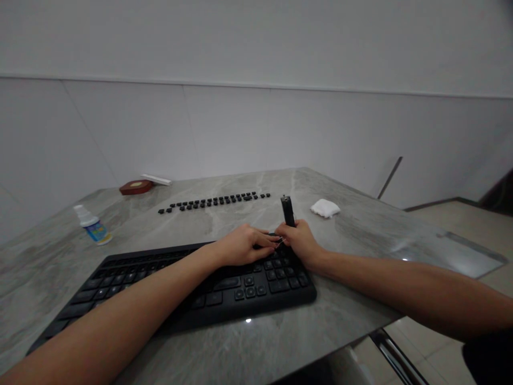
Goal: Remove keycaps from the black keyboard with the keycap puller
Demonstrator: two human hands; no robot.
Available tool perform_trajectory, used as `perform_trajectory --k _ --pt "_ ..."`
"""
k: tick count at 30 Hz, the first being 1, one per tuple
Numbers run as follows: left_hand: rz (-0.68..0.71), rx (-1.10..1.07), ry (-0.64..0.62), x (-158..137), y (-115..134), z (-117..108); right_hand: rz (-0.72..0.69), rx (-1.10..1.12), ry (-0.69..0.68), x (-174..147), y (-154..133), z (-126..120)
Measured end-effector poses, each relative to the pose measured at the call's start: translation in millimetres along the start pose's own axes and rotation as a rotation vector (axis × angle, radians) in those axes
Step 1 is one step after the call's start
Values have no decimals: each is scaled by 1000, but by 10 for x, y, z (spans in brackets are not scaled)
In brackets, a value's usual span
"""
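Note:
A black keyboard (256, 306) lies at an angle on the marbled table, most of its keys in place. My right hand (303, 243) is closed around the black handle of a keycap puller (287, 210), held upright over the number pad's upper right end. Thin wire from the puller shows below that fist, close to the keys. Reaching across the keyboard, my left hand (245, 245) has its fingers stretched out, their tips beside the wire. Whether those fingertips touch the wire or a key, I cannot tell.
Rows of loose black keycaps (215, 201) lie behind the keyboard. A white folded cloth (325, 208) sits to the right. On the left stand a spray bottle (94, 226), a reddish-brown box (136, 187) and a white strip (156, 179). The table's edge (363, 338) runs close in front.

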State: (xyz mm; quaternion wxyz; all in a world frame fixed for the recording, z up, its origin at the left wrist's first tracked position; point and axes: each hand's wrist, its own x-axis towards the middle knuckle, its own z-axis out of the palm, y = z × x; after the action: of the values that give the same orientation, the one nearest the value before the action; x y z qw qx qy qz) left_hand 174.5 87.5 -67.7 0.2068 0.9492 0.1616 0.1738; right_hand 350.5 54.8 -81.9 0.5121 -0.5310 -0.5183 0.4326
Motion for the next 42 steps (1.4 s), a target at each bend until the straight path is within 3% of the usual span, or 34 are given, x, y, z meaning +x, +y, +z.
perform_trajectory --k 3,8,10,16,18,22,24,30,32,37,39,42 --pt "-9 10 2 6 1 3 -47 -60 8 5 16 -9" --pt "42 56 28 6 24 -13 -534 -428 -51 6 37 -46" --pt "52 57 37 4 35 -21 -667 -528 -77 9 43 -63" --pt "109 -12 19 6 45 -33 -873 -648 -146 20 65 -96" --pt "107 1 26 8 35 -30 -803 -614 -156 34 61 -94" --pt "85 36 20 13 14 -17 -365 -407 -66 107 38 -64" --pt "83 37 17 17 8 -11 -212 -301 -31 151 32 -40" --pt "102 142 61 19 -15 -3 -116 -162 -26 186 43 -9" --pt "102 153 68 20 -22 -5 -217 -244 -18 170 49 -34" --pt "153 147 39 24 -18 -15 -893 -600 -243 138 44 -117" --pt "165 158 40 26 -11 -18 -991 -677 -267 137 42 -139" --pt "177 146 33 32 3 -19 -1028 -781 -346 135 57 -174"
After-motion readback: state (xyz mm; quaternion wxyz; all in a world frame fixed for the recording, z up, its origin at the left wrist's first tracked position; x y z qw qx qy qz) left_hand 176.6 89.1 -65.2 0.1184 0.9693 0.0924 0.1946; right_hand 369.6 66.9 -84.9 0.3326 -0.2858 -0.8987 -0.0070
